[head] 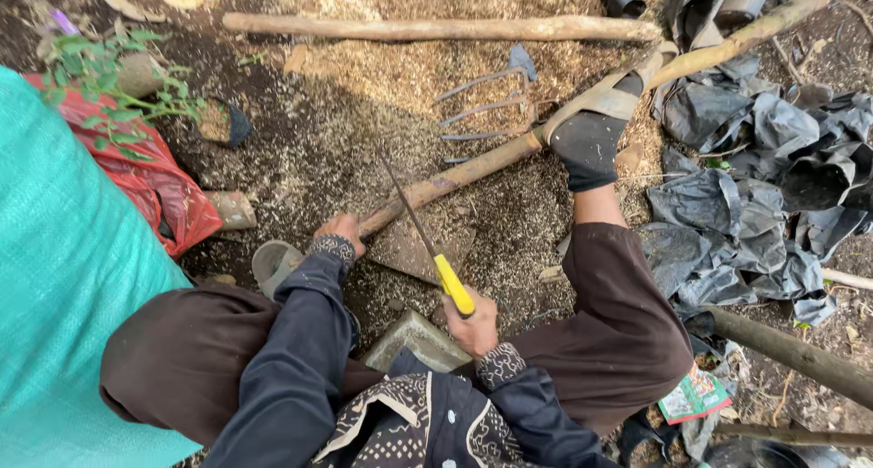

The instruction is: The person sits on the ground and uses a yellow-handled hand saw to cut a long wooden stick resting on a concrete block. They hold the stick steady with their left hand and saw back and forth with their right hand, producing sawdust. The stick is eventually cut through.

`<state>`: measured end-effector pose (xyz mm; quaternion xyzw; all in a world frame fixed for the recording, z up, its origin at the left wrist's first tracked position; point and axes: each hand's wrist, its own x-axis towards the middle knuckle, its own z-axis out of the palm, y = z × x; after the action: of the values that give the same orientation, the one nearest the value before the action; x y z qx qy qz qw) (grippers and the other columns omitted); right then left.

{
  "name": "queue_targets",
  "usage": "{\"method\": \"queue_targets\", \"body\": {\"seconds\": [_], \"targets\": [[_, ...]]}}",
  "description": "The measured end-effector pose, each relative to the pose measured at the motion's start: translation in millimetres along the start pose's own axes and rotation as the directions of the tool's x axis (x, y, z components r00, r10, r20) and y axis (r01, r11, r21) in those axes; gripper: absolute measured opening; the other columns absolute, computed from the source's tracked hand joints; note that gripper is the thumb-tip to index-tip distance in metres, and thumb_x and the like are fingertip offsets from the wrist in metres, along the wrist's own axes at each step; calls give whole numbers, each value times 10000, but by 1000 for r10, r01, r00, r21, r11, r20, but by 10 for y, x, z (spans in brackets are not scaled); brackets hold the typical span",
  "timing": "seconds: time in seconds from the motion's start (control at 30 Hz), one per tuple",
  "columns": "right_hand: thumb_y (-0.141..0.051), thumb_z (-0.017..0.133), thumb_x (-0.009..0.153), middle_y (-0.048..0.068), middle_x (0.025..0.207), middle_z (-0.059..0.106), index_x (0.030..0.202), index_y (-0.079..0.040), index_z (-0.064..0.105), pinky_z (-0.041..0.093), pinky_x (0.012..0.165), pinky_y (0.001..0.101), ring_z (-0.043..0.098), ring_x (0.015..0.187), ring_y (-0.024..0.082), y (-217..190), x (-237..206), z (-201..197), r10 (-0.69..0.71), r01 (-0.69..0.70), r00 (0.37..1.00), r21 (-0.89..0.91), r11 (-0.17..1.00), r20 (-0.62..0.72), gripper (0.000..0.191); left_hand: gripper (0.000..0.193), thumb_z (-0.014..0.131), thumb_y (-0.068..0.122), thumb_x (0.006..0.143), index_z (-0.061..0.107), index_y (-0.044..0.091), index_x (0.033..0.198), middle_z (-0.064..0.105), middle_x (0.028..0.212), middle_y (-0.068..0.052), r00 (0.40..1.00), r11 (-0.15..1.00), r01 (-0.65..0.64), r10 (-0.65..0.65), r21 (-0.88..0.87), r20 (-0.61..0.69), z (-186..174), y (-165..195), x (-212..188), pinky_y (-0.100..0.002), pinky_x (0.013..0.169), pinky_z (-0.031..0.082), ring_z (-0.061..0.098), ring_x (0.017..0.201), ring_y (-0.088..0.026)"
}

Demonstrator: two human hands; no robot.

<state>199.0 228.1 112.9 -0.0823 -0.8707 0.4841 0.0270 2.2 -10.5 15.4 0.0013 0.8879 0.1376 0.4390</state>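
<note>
A long wooden pole (473,165) lies slantwise over ground strewn with sawdust. My left hand (340,231) grips its near end. My right hand (473,325) holds the yellow handle of a handsaw (427,245), whose thin blade crosses the pole close to my left hand. A foot in a dark sock and sandal (593,131) presses down on the pole farther up. Under the pole's near end sits a flat stone slab (420,251).
A second log (436,28) lies across the top. A garden fork head (486,100) rests in the sawdust. Black plastic bags (773,177) pile up at the right, a teal sack (64,277) and a red bag (159,181) at the left. Another pole (791,354) lies lower right.
</note>
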Motion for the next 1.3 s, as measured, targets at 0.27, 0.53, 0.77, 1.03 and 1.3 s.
{"method": "queue_targets", "body": {"seconds": [0.27, 0.53, 0.77, 1.03, 1.3], "targets": [[-135, 712, 953, 49, 653, 666, 949, -24, 720, 506, 485, 308, 597, 504, 137, 254, 1101, 600, -47, 52, 996, -50, 997, 81, 112, 406, 811, 185, 817, 681, 90, 1190, 719, 1090, -158, 999, 999, 33, -32, 23, -41, 22, 82, -30, -463, 933, 558, 700, 1024, -302], [-118, 717, 946, 73, 677, 647, 1064, 0, 730, 473, 499, 280, 585, 553, 112, -122, -163, -108, 229, -235, 969, 58, 970, 96, 167, 332, 818, 223, 815, 746, 68, 1100, 753, 1018, -179, 998, 994, 27, -21, 108, -63, 209, -6, 29, -445, 810, 619, 741, 947, -292], [-121, 715, 971, 62, 686, 662, 1009, -18, 714, 501, 522, 303, 616, 548, 134, 188, 679, 387, -139, 140, 990, -102, 985, 21, 110, 268, 753, 153, 880, 722, 77, 1135, 727, 917, -144, 996, 995, 86, -88, -56, -33, 165, 20, 8, -418, 715, 596, 681, 773, -250], [-133, 737, 945, 68, 654, 656, 1140, 26, 720, 477, 486, 293, 609, 517, 116, -270, 72, -124, -90, 105, 993, -208, 972, 81, 252, 230, 790, 149, 853, 714, 32, 1036, 702, 937, -149, 999, 999, 25, -23, -47, 41, 95, -12, 16, -419, 761, 572, 642, 792, -260], [-177, 749, 957, 59, 692, 669, 950, 5, 740, 492, 543, 321, 620, 579, 147, 221, 853, 404, 36, -34, 999, -70, 997, 31, 183, 191, 764, 106, 862, 706, 18, 1022, 699, 909, -160, 999, 1000, 12, -11, -28, 41, 142, -48, 34, -421, 761, 582, 655, 776, -269]]}}
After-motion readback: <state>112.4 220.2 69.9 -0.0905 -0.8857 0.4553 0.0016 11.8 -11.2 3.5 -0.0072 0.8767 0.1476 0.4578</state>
